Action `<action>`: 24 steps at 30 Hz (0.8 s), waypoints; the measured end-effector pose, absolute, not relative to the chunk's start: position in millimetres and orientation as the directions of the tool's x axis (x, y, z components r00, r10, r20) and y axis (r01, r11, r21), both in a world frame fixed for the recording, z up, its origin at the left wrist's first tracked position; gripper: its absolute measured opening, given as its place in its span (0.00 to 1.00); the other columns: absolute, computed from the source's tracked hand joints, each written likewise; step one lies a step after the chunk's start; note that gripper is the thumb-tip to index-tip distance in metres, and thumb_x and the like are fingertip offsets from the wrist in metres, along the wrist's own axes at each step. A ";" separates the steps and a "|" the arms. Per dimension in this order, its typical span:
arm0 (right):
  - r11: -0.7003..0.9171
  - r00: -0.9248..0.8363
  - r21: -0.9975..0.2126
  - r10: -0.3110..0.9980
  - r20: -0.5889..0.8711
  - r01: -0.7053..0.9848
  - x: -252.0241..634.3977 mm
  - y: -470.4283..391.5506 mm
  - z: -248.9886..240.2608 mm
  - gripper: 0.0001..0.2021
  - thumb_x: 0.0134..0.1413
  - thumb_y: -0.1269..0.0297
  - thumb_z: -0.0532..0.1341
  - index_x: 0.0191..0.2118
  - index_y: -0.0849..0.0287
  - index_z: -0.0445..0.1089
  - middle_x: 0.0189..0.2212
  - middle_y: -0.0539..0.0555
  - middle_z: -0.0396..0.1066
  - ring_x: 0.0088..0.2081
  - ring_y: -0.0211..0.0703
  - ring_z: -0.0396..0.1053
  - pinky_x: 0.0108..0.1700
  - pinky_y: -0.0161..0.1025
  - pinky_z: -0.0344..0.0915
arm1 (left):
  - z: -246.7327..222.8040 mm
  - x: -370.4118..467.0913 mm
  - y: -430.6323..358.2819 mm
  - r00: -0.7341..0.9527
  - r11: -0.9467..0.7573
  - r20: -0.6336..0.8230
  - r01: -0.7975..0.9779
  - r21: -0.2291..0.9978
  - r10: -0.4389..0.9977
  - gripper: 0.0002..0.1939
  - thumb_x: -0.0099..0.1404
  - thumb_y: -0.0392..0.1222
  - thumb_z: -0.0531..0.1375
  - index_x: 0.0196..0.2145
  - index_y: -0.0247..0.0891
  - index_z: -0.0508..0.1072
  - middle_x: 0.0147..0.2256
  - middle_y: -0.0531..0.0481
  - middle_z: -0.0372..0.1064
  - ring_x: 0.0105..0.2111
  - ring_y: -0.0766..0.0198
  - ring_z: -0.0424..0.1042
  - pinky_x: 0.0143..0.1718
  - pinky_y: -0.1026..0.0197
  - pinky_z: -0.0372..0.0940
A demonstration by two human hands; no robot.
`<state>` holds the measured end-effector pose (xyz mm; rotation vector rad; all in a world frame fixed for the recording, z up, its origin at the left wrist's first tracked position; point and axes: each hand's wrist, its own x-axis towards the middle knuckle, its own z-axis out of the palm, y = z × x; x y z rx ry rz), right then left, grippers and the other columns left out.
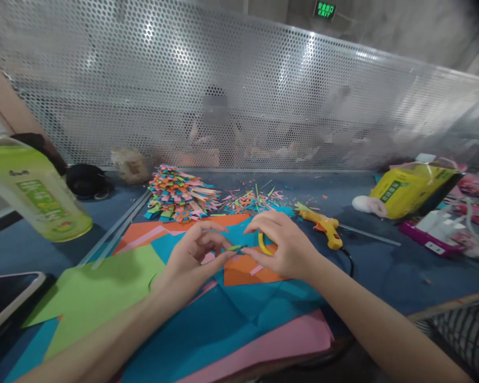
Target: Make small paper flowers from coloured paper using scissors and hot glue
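Observation:
Over the coloured paper, my left hand (199,250) pinches a small green and blue paper piece (235,248) between thumb and fingers. My right hand (285,242) closes on the other end of that piece with thumb and forefinger. A curved yellow loop (262,243) shows inside my right hand's grip; the fingers hide what it belongs to. Beneath both hands lie a blue sheet (199,324), an orange piece (239,274) and a green sheet (112,282). A cone of layered multicoloured paper strips (179,194) stands beyond my left hand.
A yellow glue gun (323,226) lies right of my hands. Paper scraps (255,201) are heaped behind. Bottles stand left (35,191) and lean right (403,189), near a purple box (431,239). A phone (10,300) lies left; a perforated metal screen (239,96) closes the back.

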<state>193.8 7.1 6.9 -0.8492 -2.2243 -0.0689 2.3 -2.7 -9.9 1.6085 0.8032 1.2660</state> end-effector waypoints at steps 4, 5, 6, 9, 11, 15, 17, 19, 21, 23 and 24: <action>0.774 -0.501 -0.172 0.544 0.673 0.609 196.1 7.8 8.4 0.08 0.49 0.60 0.58 0.35 0.59 0.64 0.34 0.53 0.67 0.39 0.41 0.63 0.43 0.40 0.58 | -9.5 4.0 -2.4 0.254 -0.390 0.383 -0.023 0.921 0.888 0.17 0.50 0.32 0.63 0.37 0.39 0.62 0.25 0.54 0.70 0.27 0.67 0.69 0.30 0.65 0.61; 0.771 -0.498 -0.168 0.544 0.675 0.614 196.9 8.0 8.9 0.08 0.49 0.61 0.58 0.35 0.58 0.64 0.35 0.53 0.67 0.40 0.41 0.63 0.43 0.40 0.58 | -9.2 4.5 -2.4 0.247 -0.404 0.392 -0.001 0.915 0.886 0.17 0.50 0.32 0.62 0.37 0.40 0.62 0.25 0.54 0.70 0.27 0.67 0.69 0.29 0.65 0.61; 0.767 -0.492 -0.167 0.545 0.679 0.619 197.5 8.1 9.3 0.08 0.49 0.61 0.59 0.35 0.58 0.64 0.35 0.53 0.67 0.40 0.41 0.63 0.43 0.40 0.58 | -8.7 4.8 -2.5 0.229 -0.428 0.411 0.026 0.903 0.882 0.17 0.50 0.32 0.62 0.37 0.40 0.62 0.25 0.54 0.70 0.26 0.67 0.68 0.29 0.65 0.61; 0.757 -0.442 -0.217 0.561 0.700 0.616 197.9 8.5 10.1 0.05 0.49 0.64 0.58 0.33 0.59 0.64 0.33 0.54 0.67 0.39 0.42 0.63 0.42 0.40 0.59 | -5.0 3.1 -4.0 0.123 -0.537 0.523 0.164 0.827 0.843 0.16 0.48 0.32 0.63 0.35 0.40 0.65 0.25 0.54 0.70 0.26 0.66 0.67 0.31 0.64 0.61; 0.752 -0.410 -0.327 0.608 0.680 0.573 195.9 7.8 10.1 0.03 0.50 0.67 0.56 0.29 0.60 0.64 0.28 0.52 0.66 0.33 0.39 0.64 0.37 0.37 0.60 | -1.3 -1.8 -5.3 0.086 -0.601 0.605 0.293 0.743 0.791 0.12 0.46 0.31 0.64 0.30 0.40 0.70 0.25 0.53 0.71 0.29 0.64 0.68 0.37 0.61 0.60; 0.648 -0.488 -0.640 0.750 0.446 0.413 186.7 2.5 8.5 0.08 0.52 0.66 0.55 0.25 0.61 0.67 0.22 0.49 0.64 0.24 0.32 0.62 0.25 0.31 0.59 | 2.2 -19.1 -5.4 0.218 -0.699 0.685 0.430 0.571 0.695 0.10 0.43 0.30 0.66 0.24 0.44 0.76 0.26 0.51 0.74 0.30 0.60 0.70 0.45 0.56 0.54; 0.560 -0.523 -0.755 0.781 0.343 0.342 181.1 -0.6 6.6 0.08 0.51 0.63 0.56 0.28 0.61 0.69 0.23 0.50 0.67 0.24 0.32 0.63 0.24 0.30 0.60 | 1.2 -26.2 -5.0 0.221 -0.686 0.661 0.387 0.616 0.717 0.12 0.40 0.30 0.67 0.24 0.45 0.76 0.27 0.51 0.75 0.32 0.57 0.71 0.50 0.53 0.50; 0.513 -0.525 -0.811 0.790 0.317 0.282 176.6 -2.7 4.0 0.09 0.49 0.61 0.58 0.29 0.61 0.70 0.25 0.50 0.68 0.25 0.33 0.64 0.24 0.30 0.61 | -0.8 -29.2 -5.7 0.223 -0.618 0.576 0.314 0.721 0.786 0.13 0.39 0.30 0.68 0.24 0.46 0.75 0.27 0.52 0.76 0.34 0.54 0.71 0.53 0.49 0.45; 0.513 -0.501 -0.822 0.794 0.344 0.249 173.7 -3.5 1.6 0.10 0.48 0.59 0.59 0.27 0.61 0.70 0.24 0.50 0.69 0.25 0.33 0.64 0.24 0.30 0.60 | -4.3 -28.8 -7.0 0.216 -0.558 0.517 0.233 0.796 0.828 0.14 0.38 0.30 0.68 0.22 0.47 0.73 0.27 0.52 0.76 0.36 0.52 0.71 0.55 0.46 0.42; 0.523 -0.467 -0.816 0.802 0.373 0.246 172.6 -3.2 0.1 0.11 0.47 0.57 0.59 0.24 0.61 0.70 0.21 0.50 0.68 0.24 0.33 0.63 0.23 0.30 0.59 | -10.4 -27.9 -7.6 0.177 -0.549 0.523 0.168 0.819 0.834 0.15 0.37 0.29 0.68 0.20 0.47 0.72 0.26 0.52 0.76 0.37 0.51 0.71 0.54 0.44 0.43; 0.521 -0.450 -0.817 0.808 0.380 0.246 172.6 -2.9 -0.2 0.12 0.46 0.57 0.60 0.24 0.61 0.70 0.21 0.50 0.67 0.23 0.33 0.63 0.23 0.30 0.58 | -14.5 -28.0 -7.4 0.145 -0.565 0.547 0.153 0.811 0.824 0.15 0.36 0.28 0.68 0.20 0.46 0.72 0.25 0.52 0.75 0.37 0.51 0.71 0.53 0.44 0.45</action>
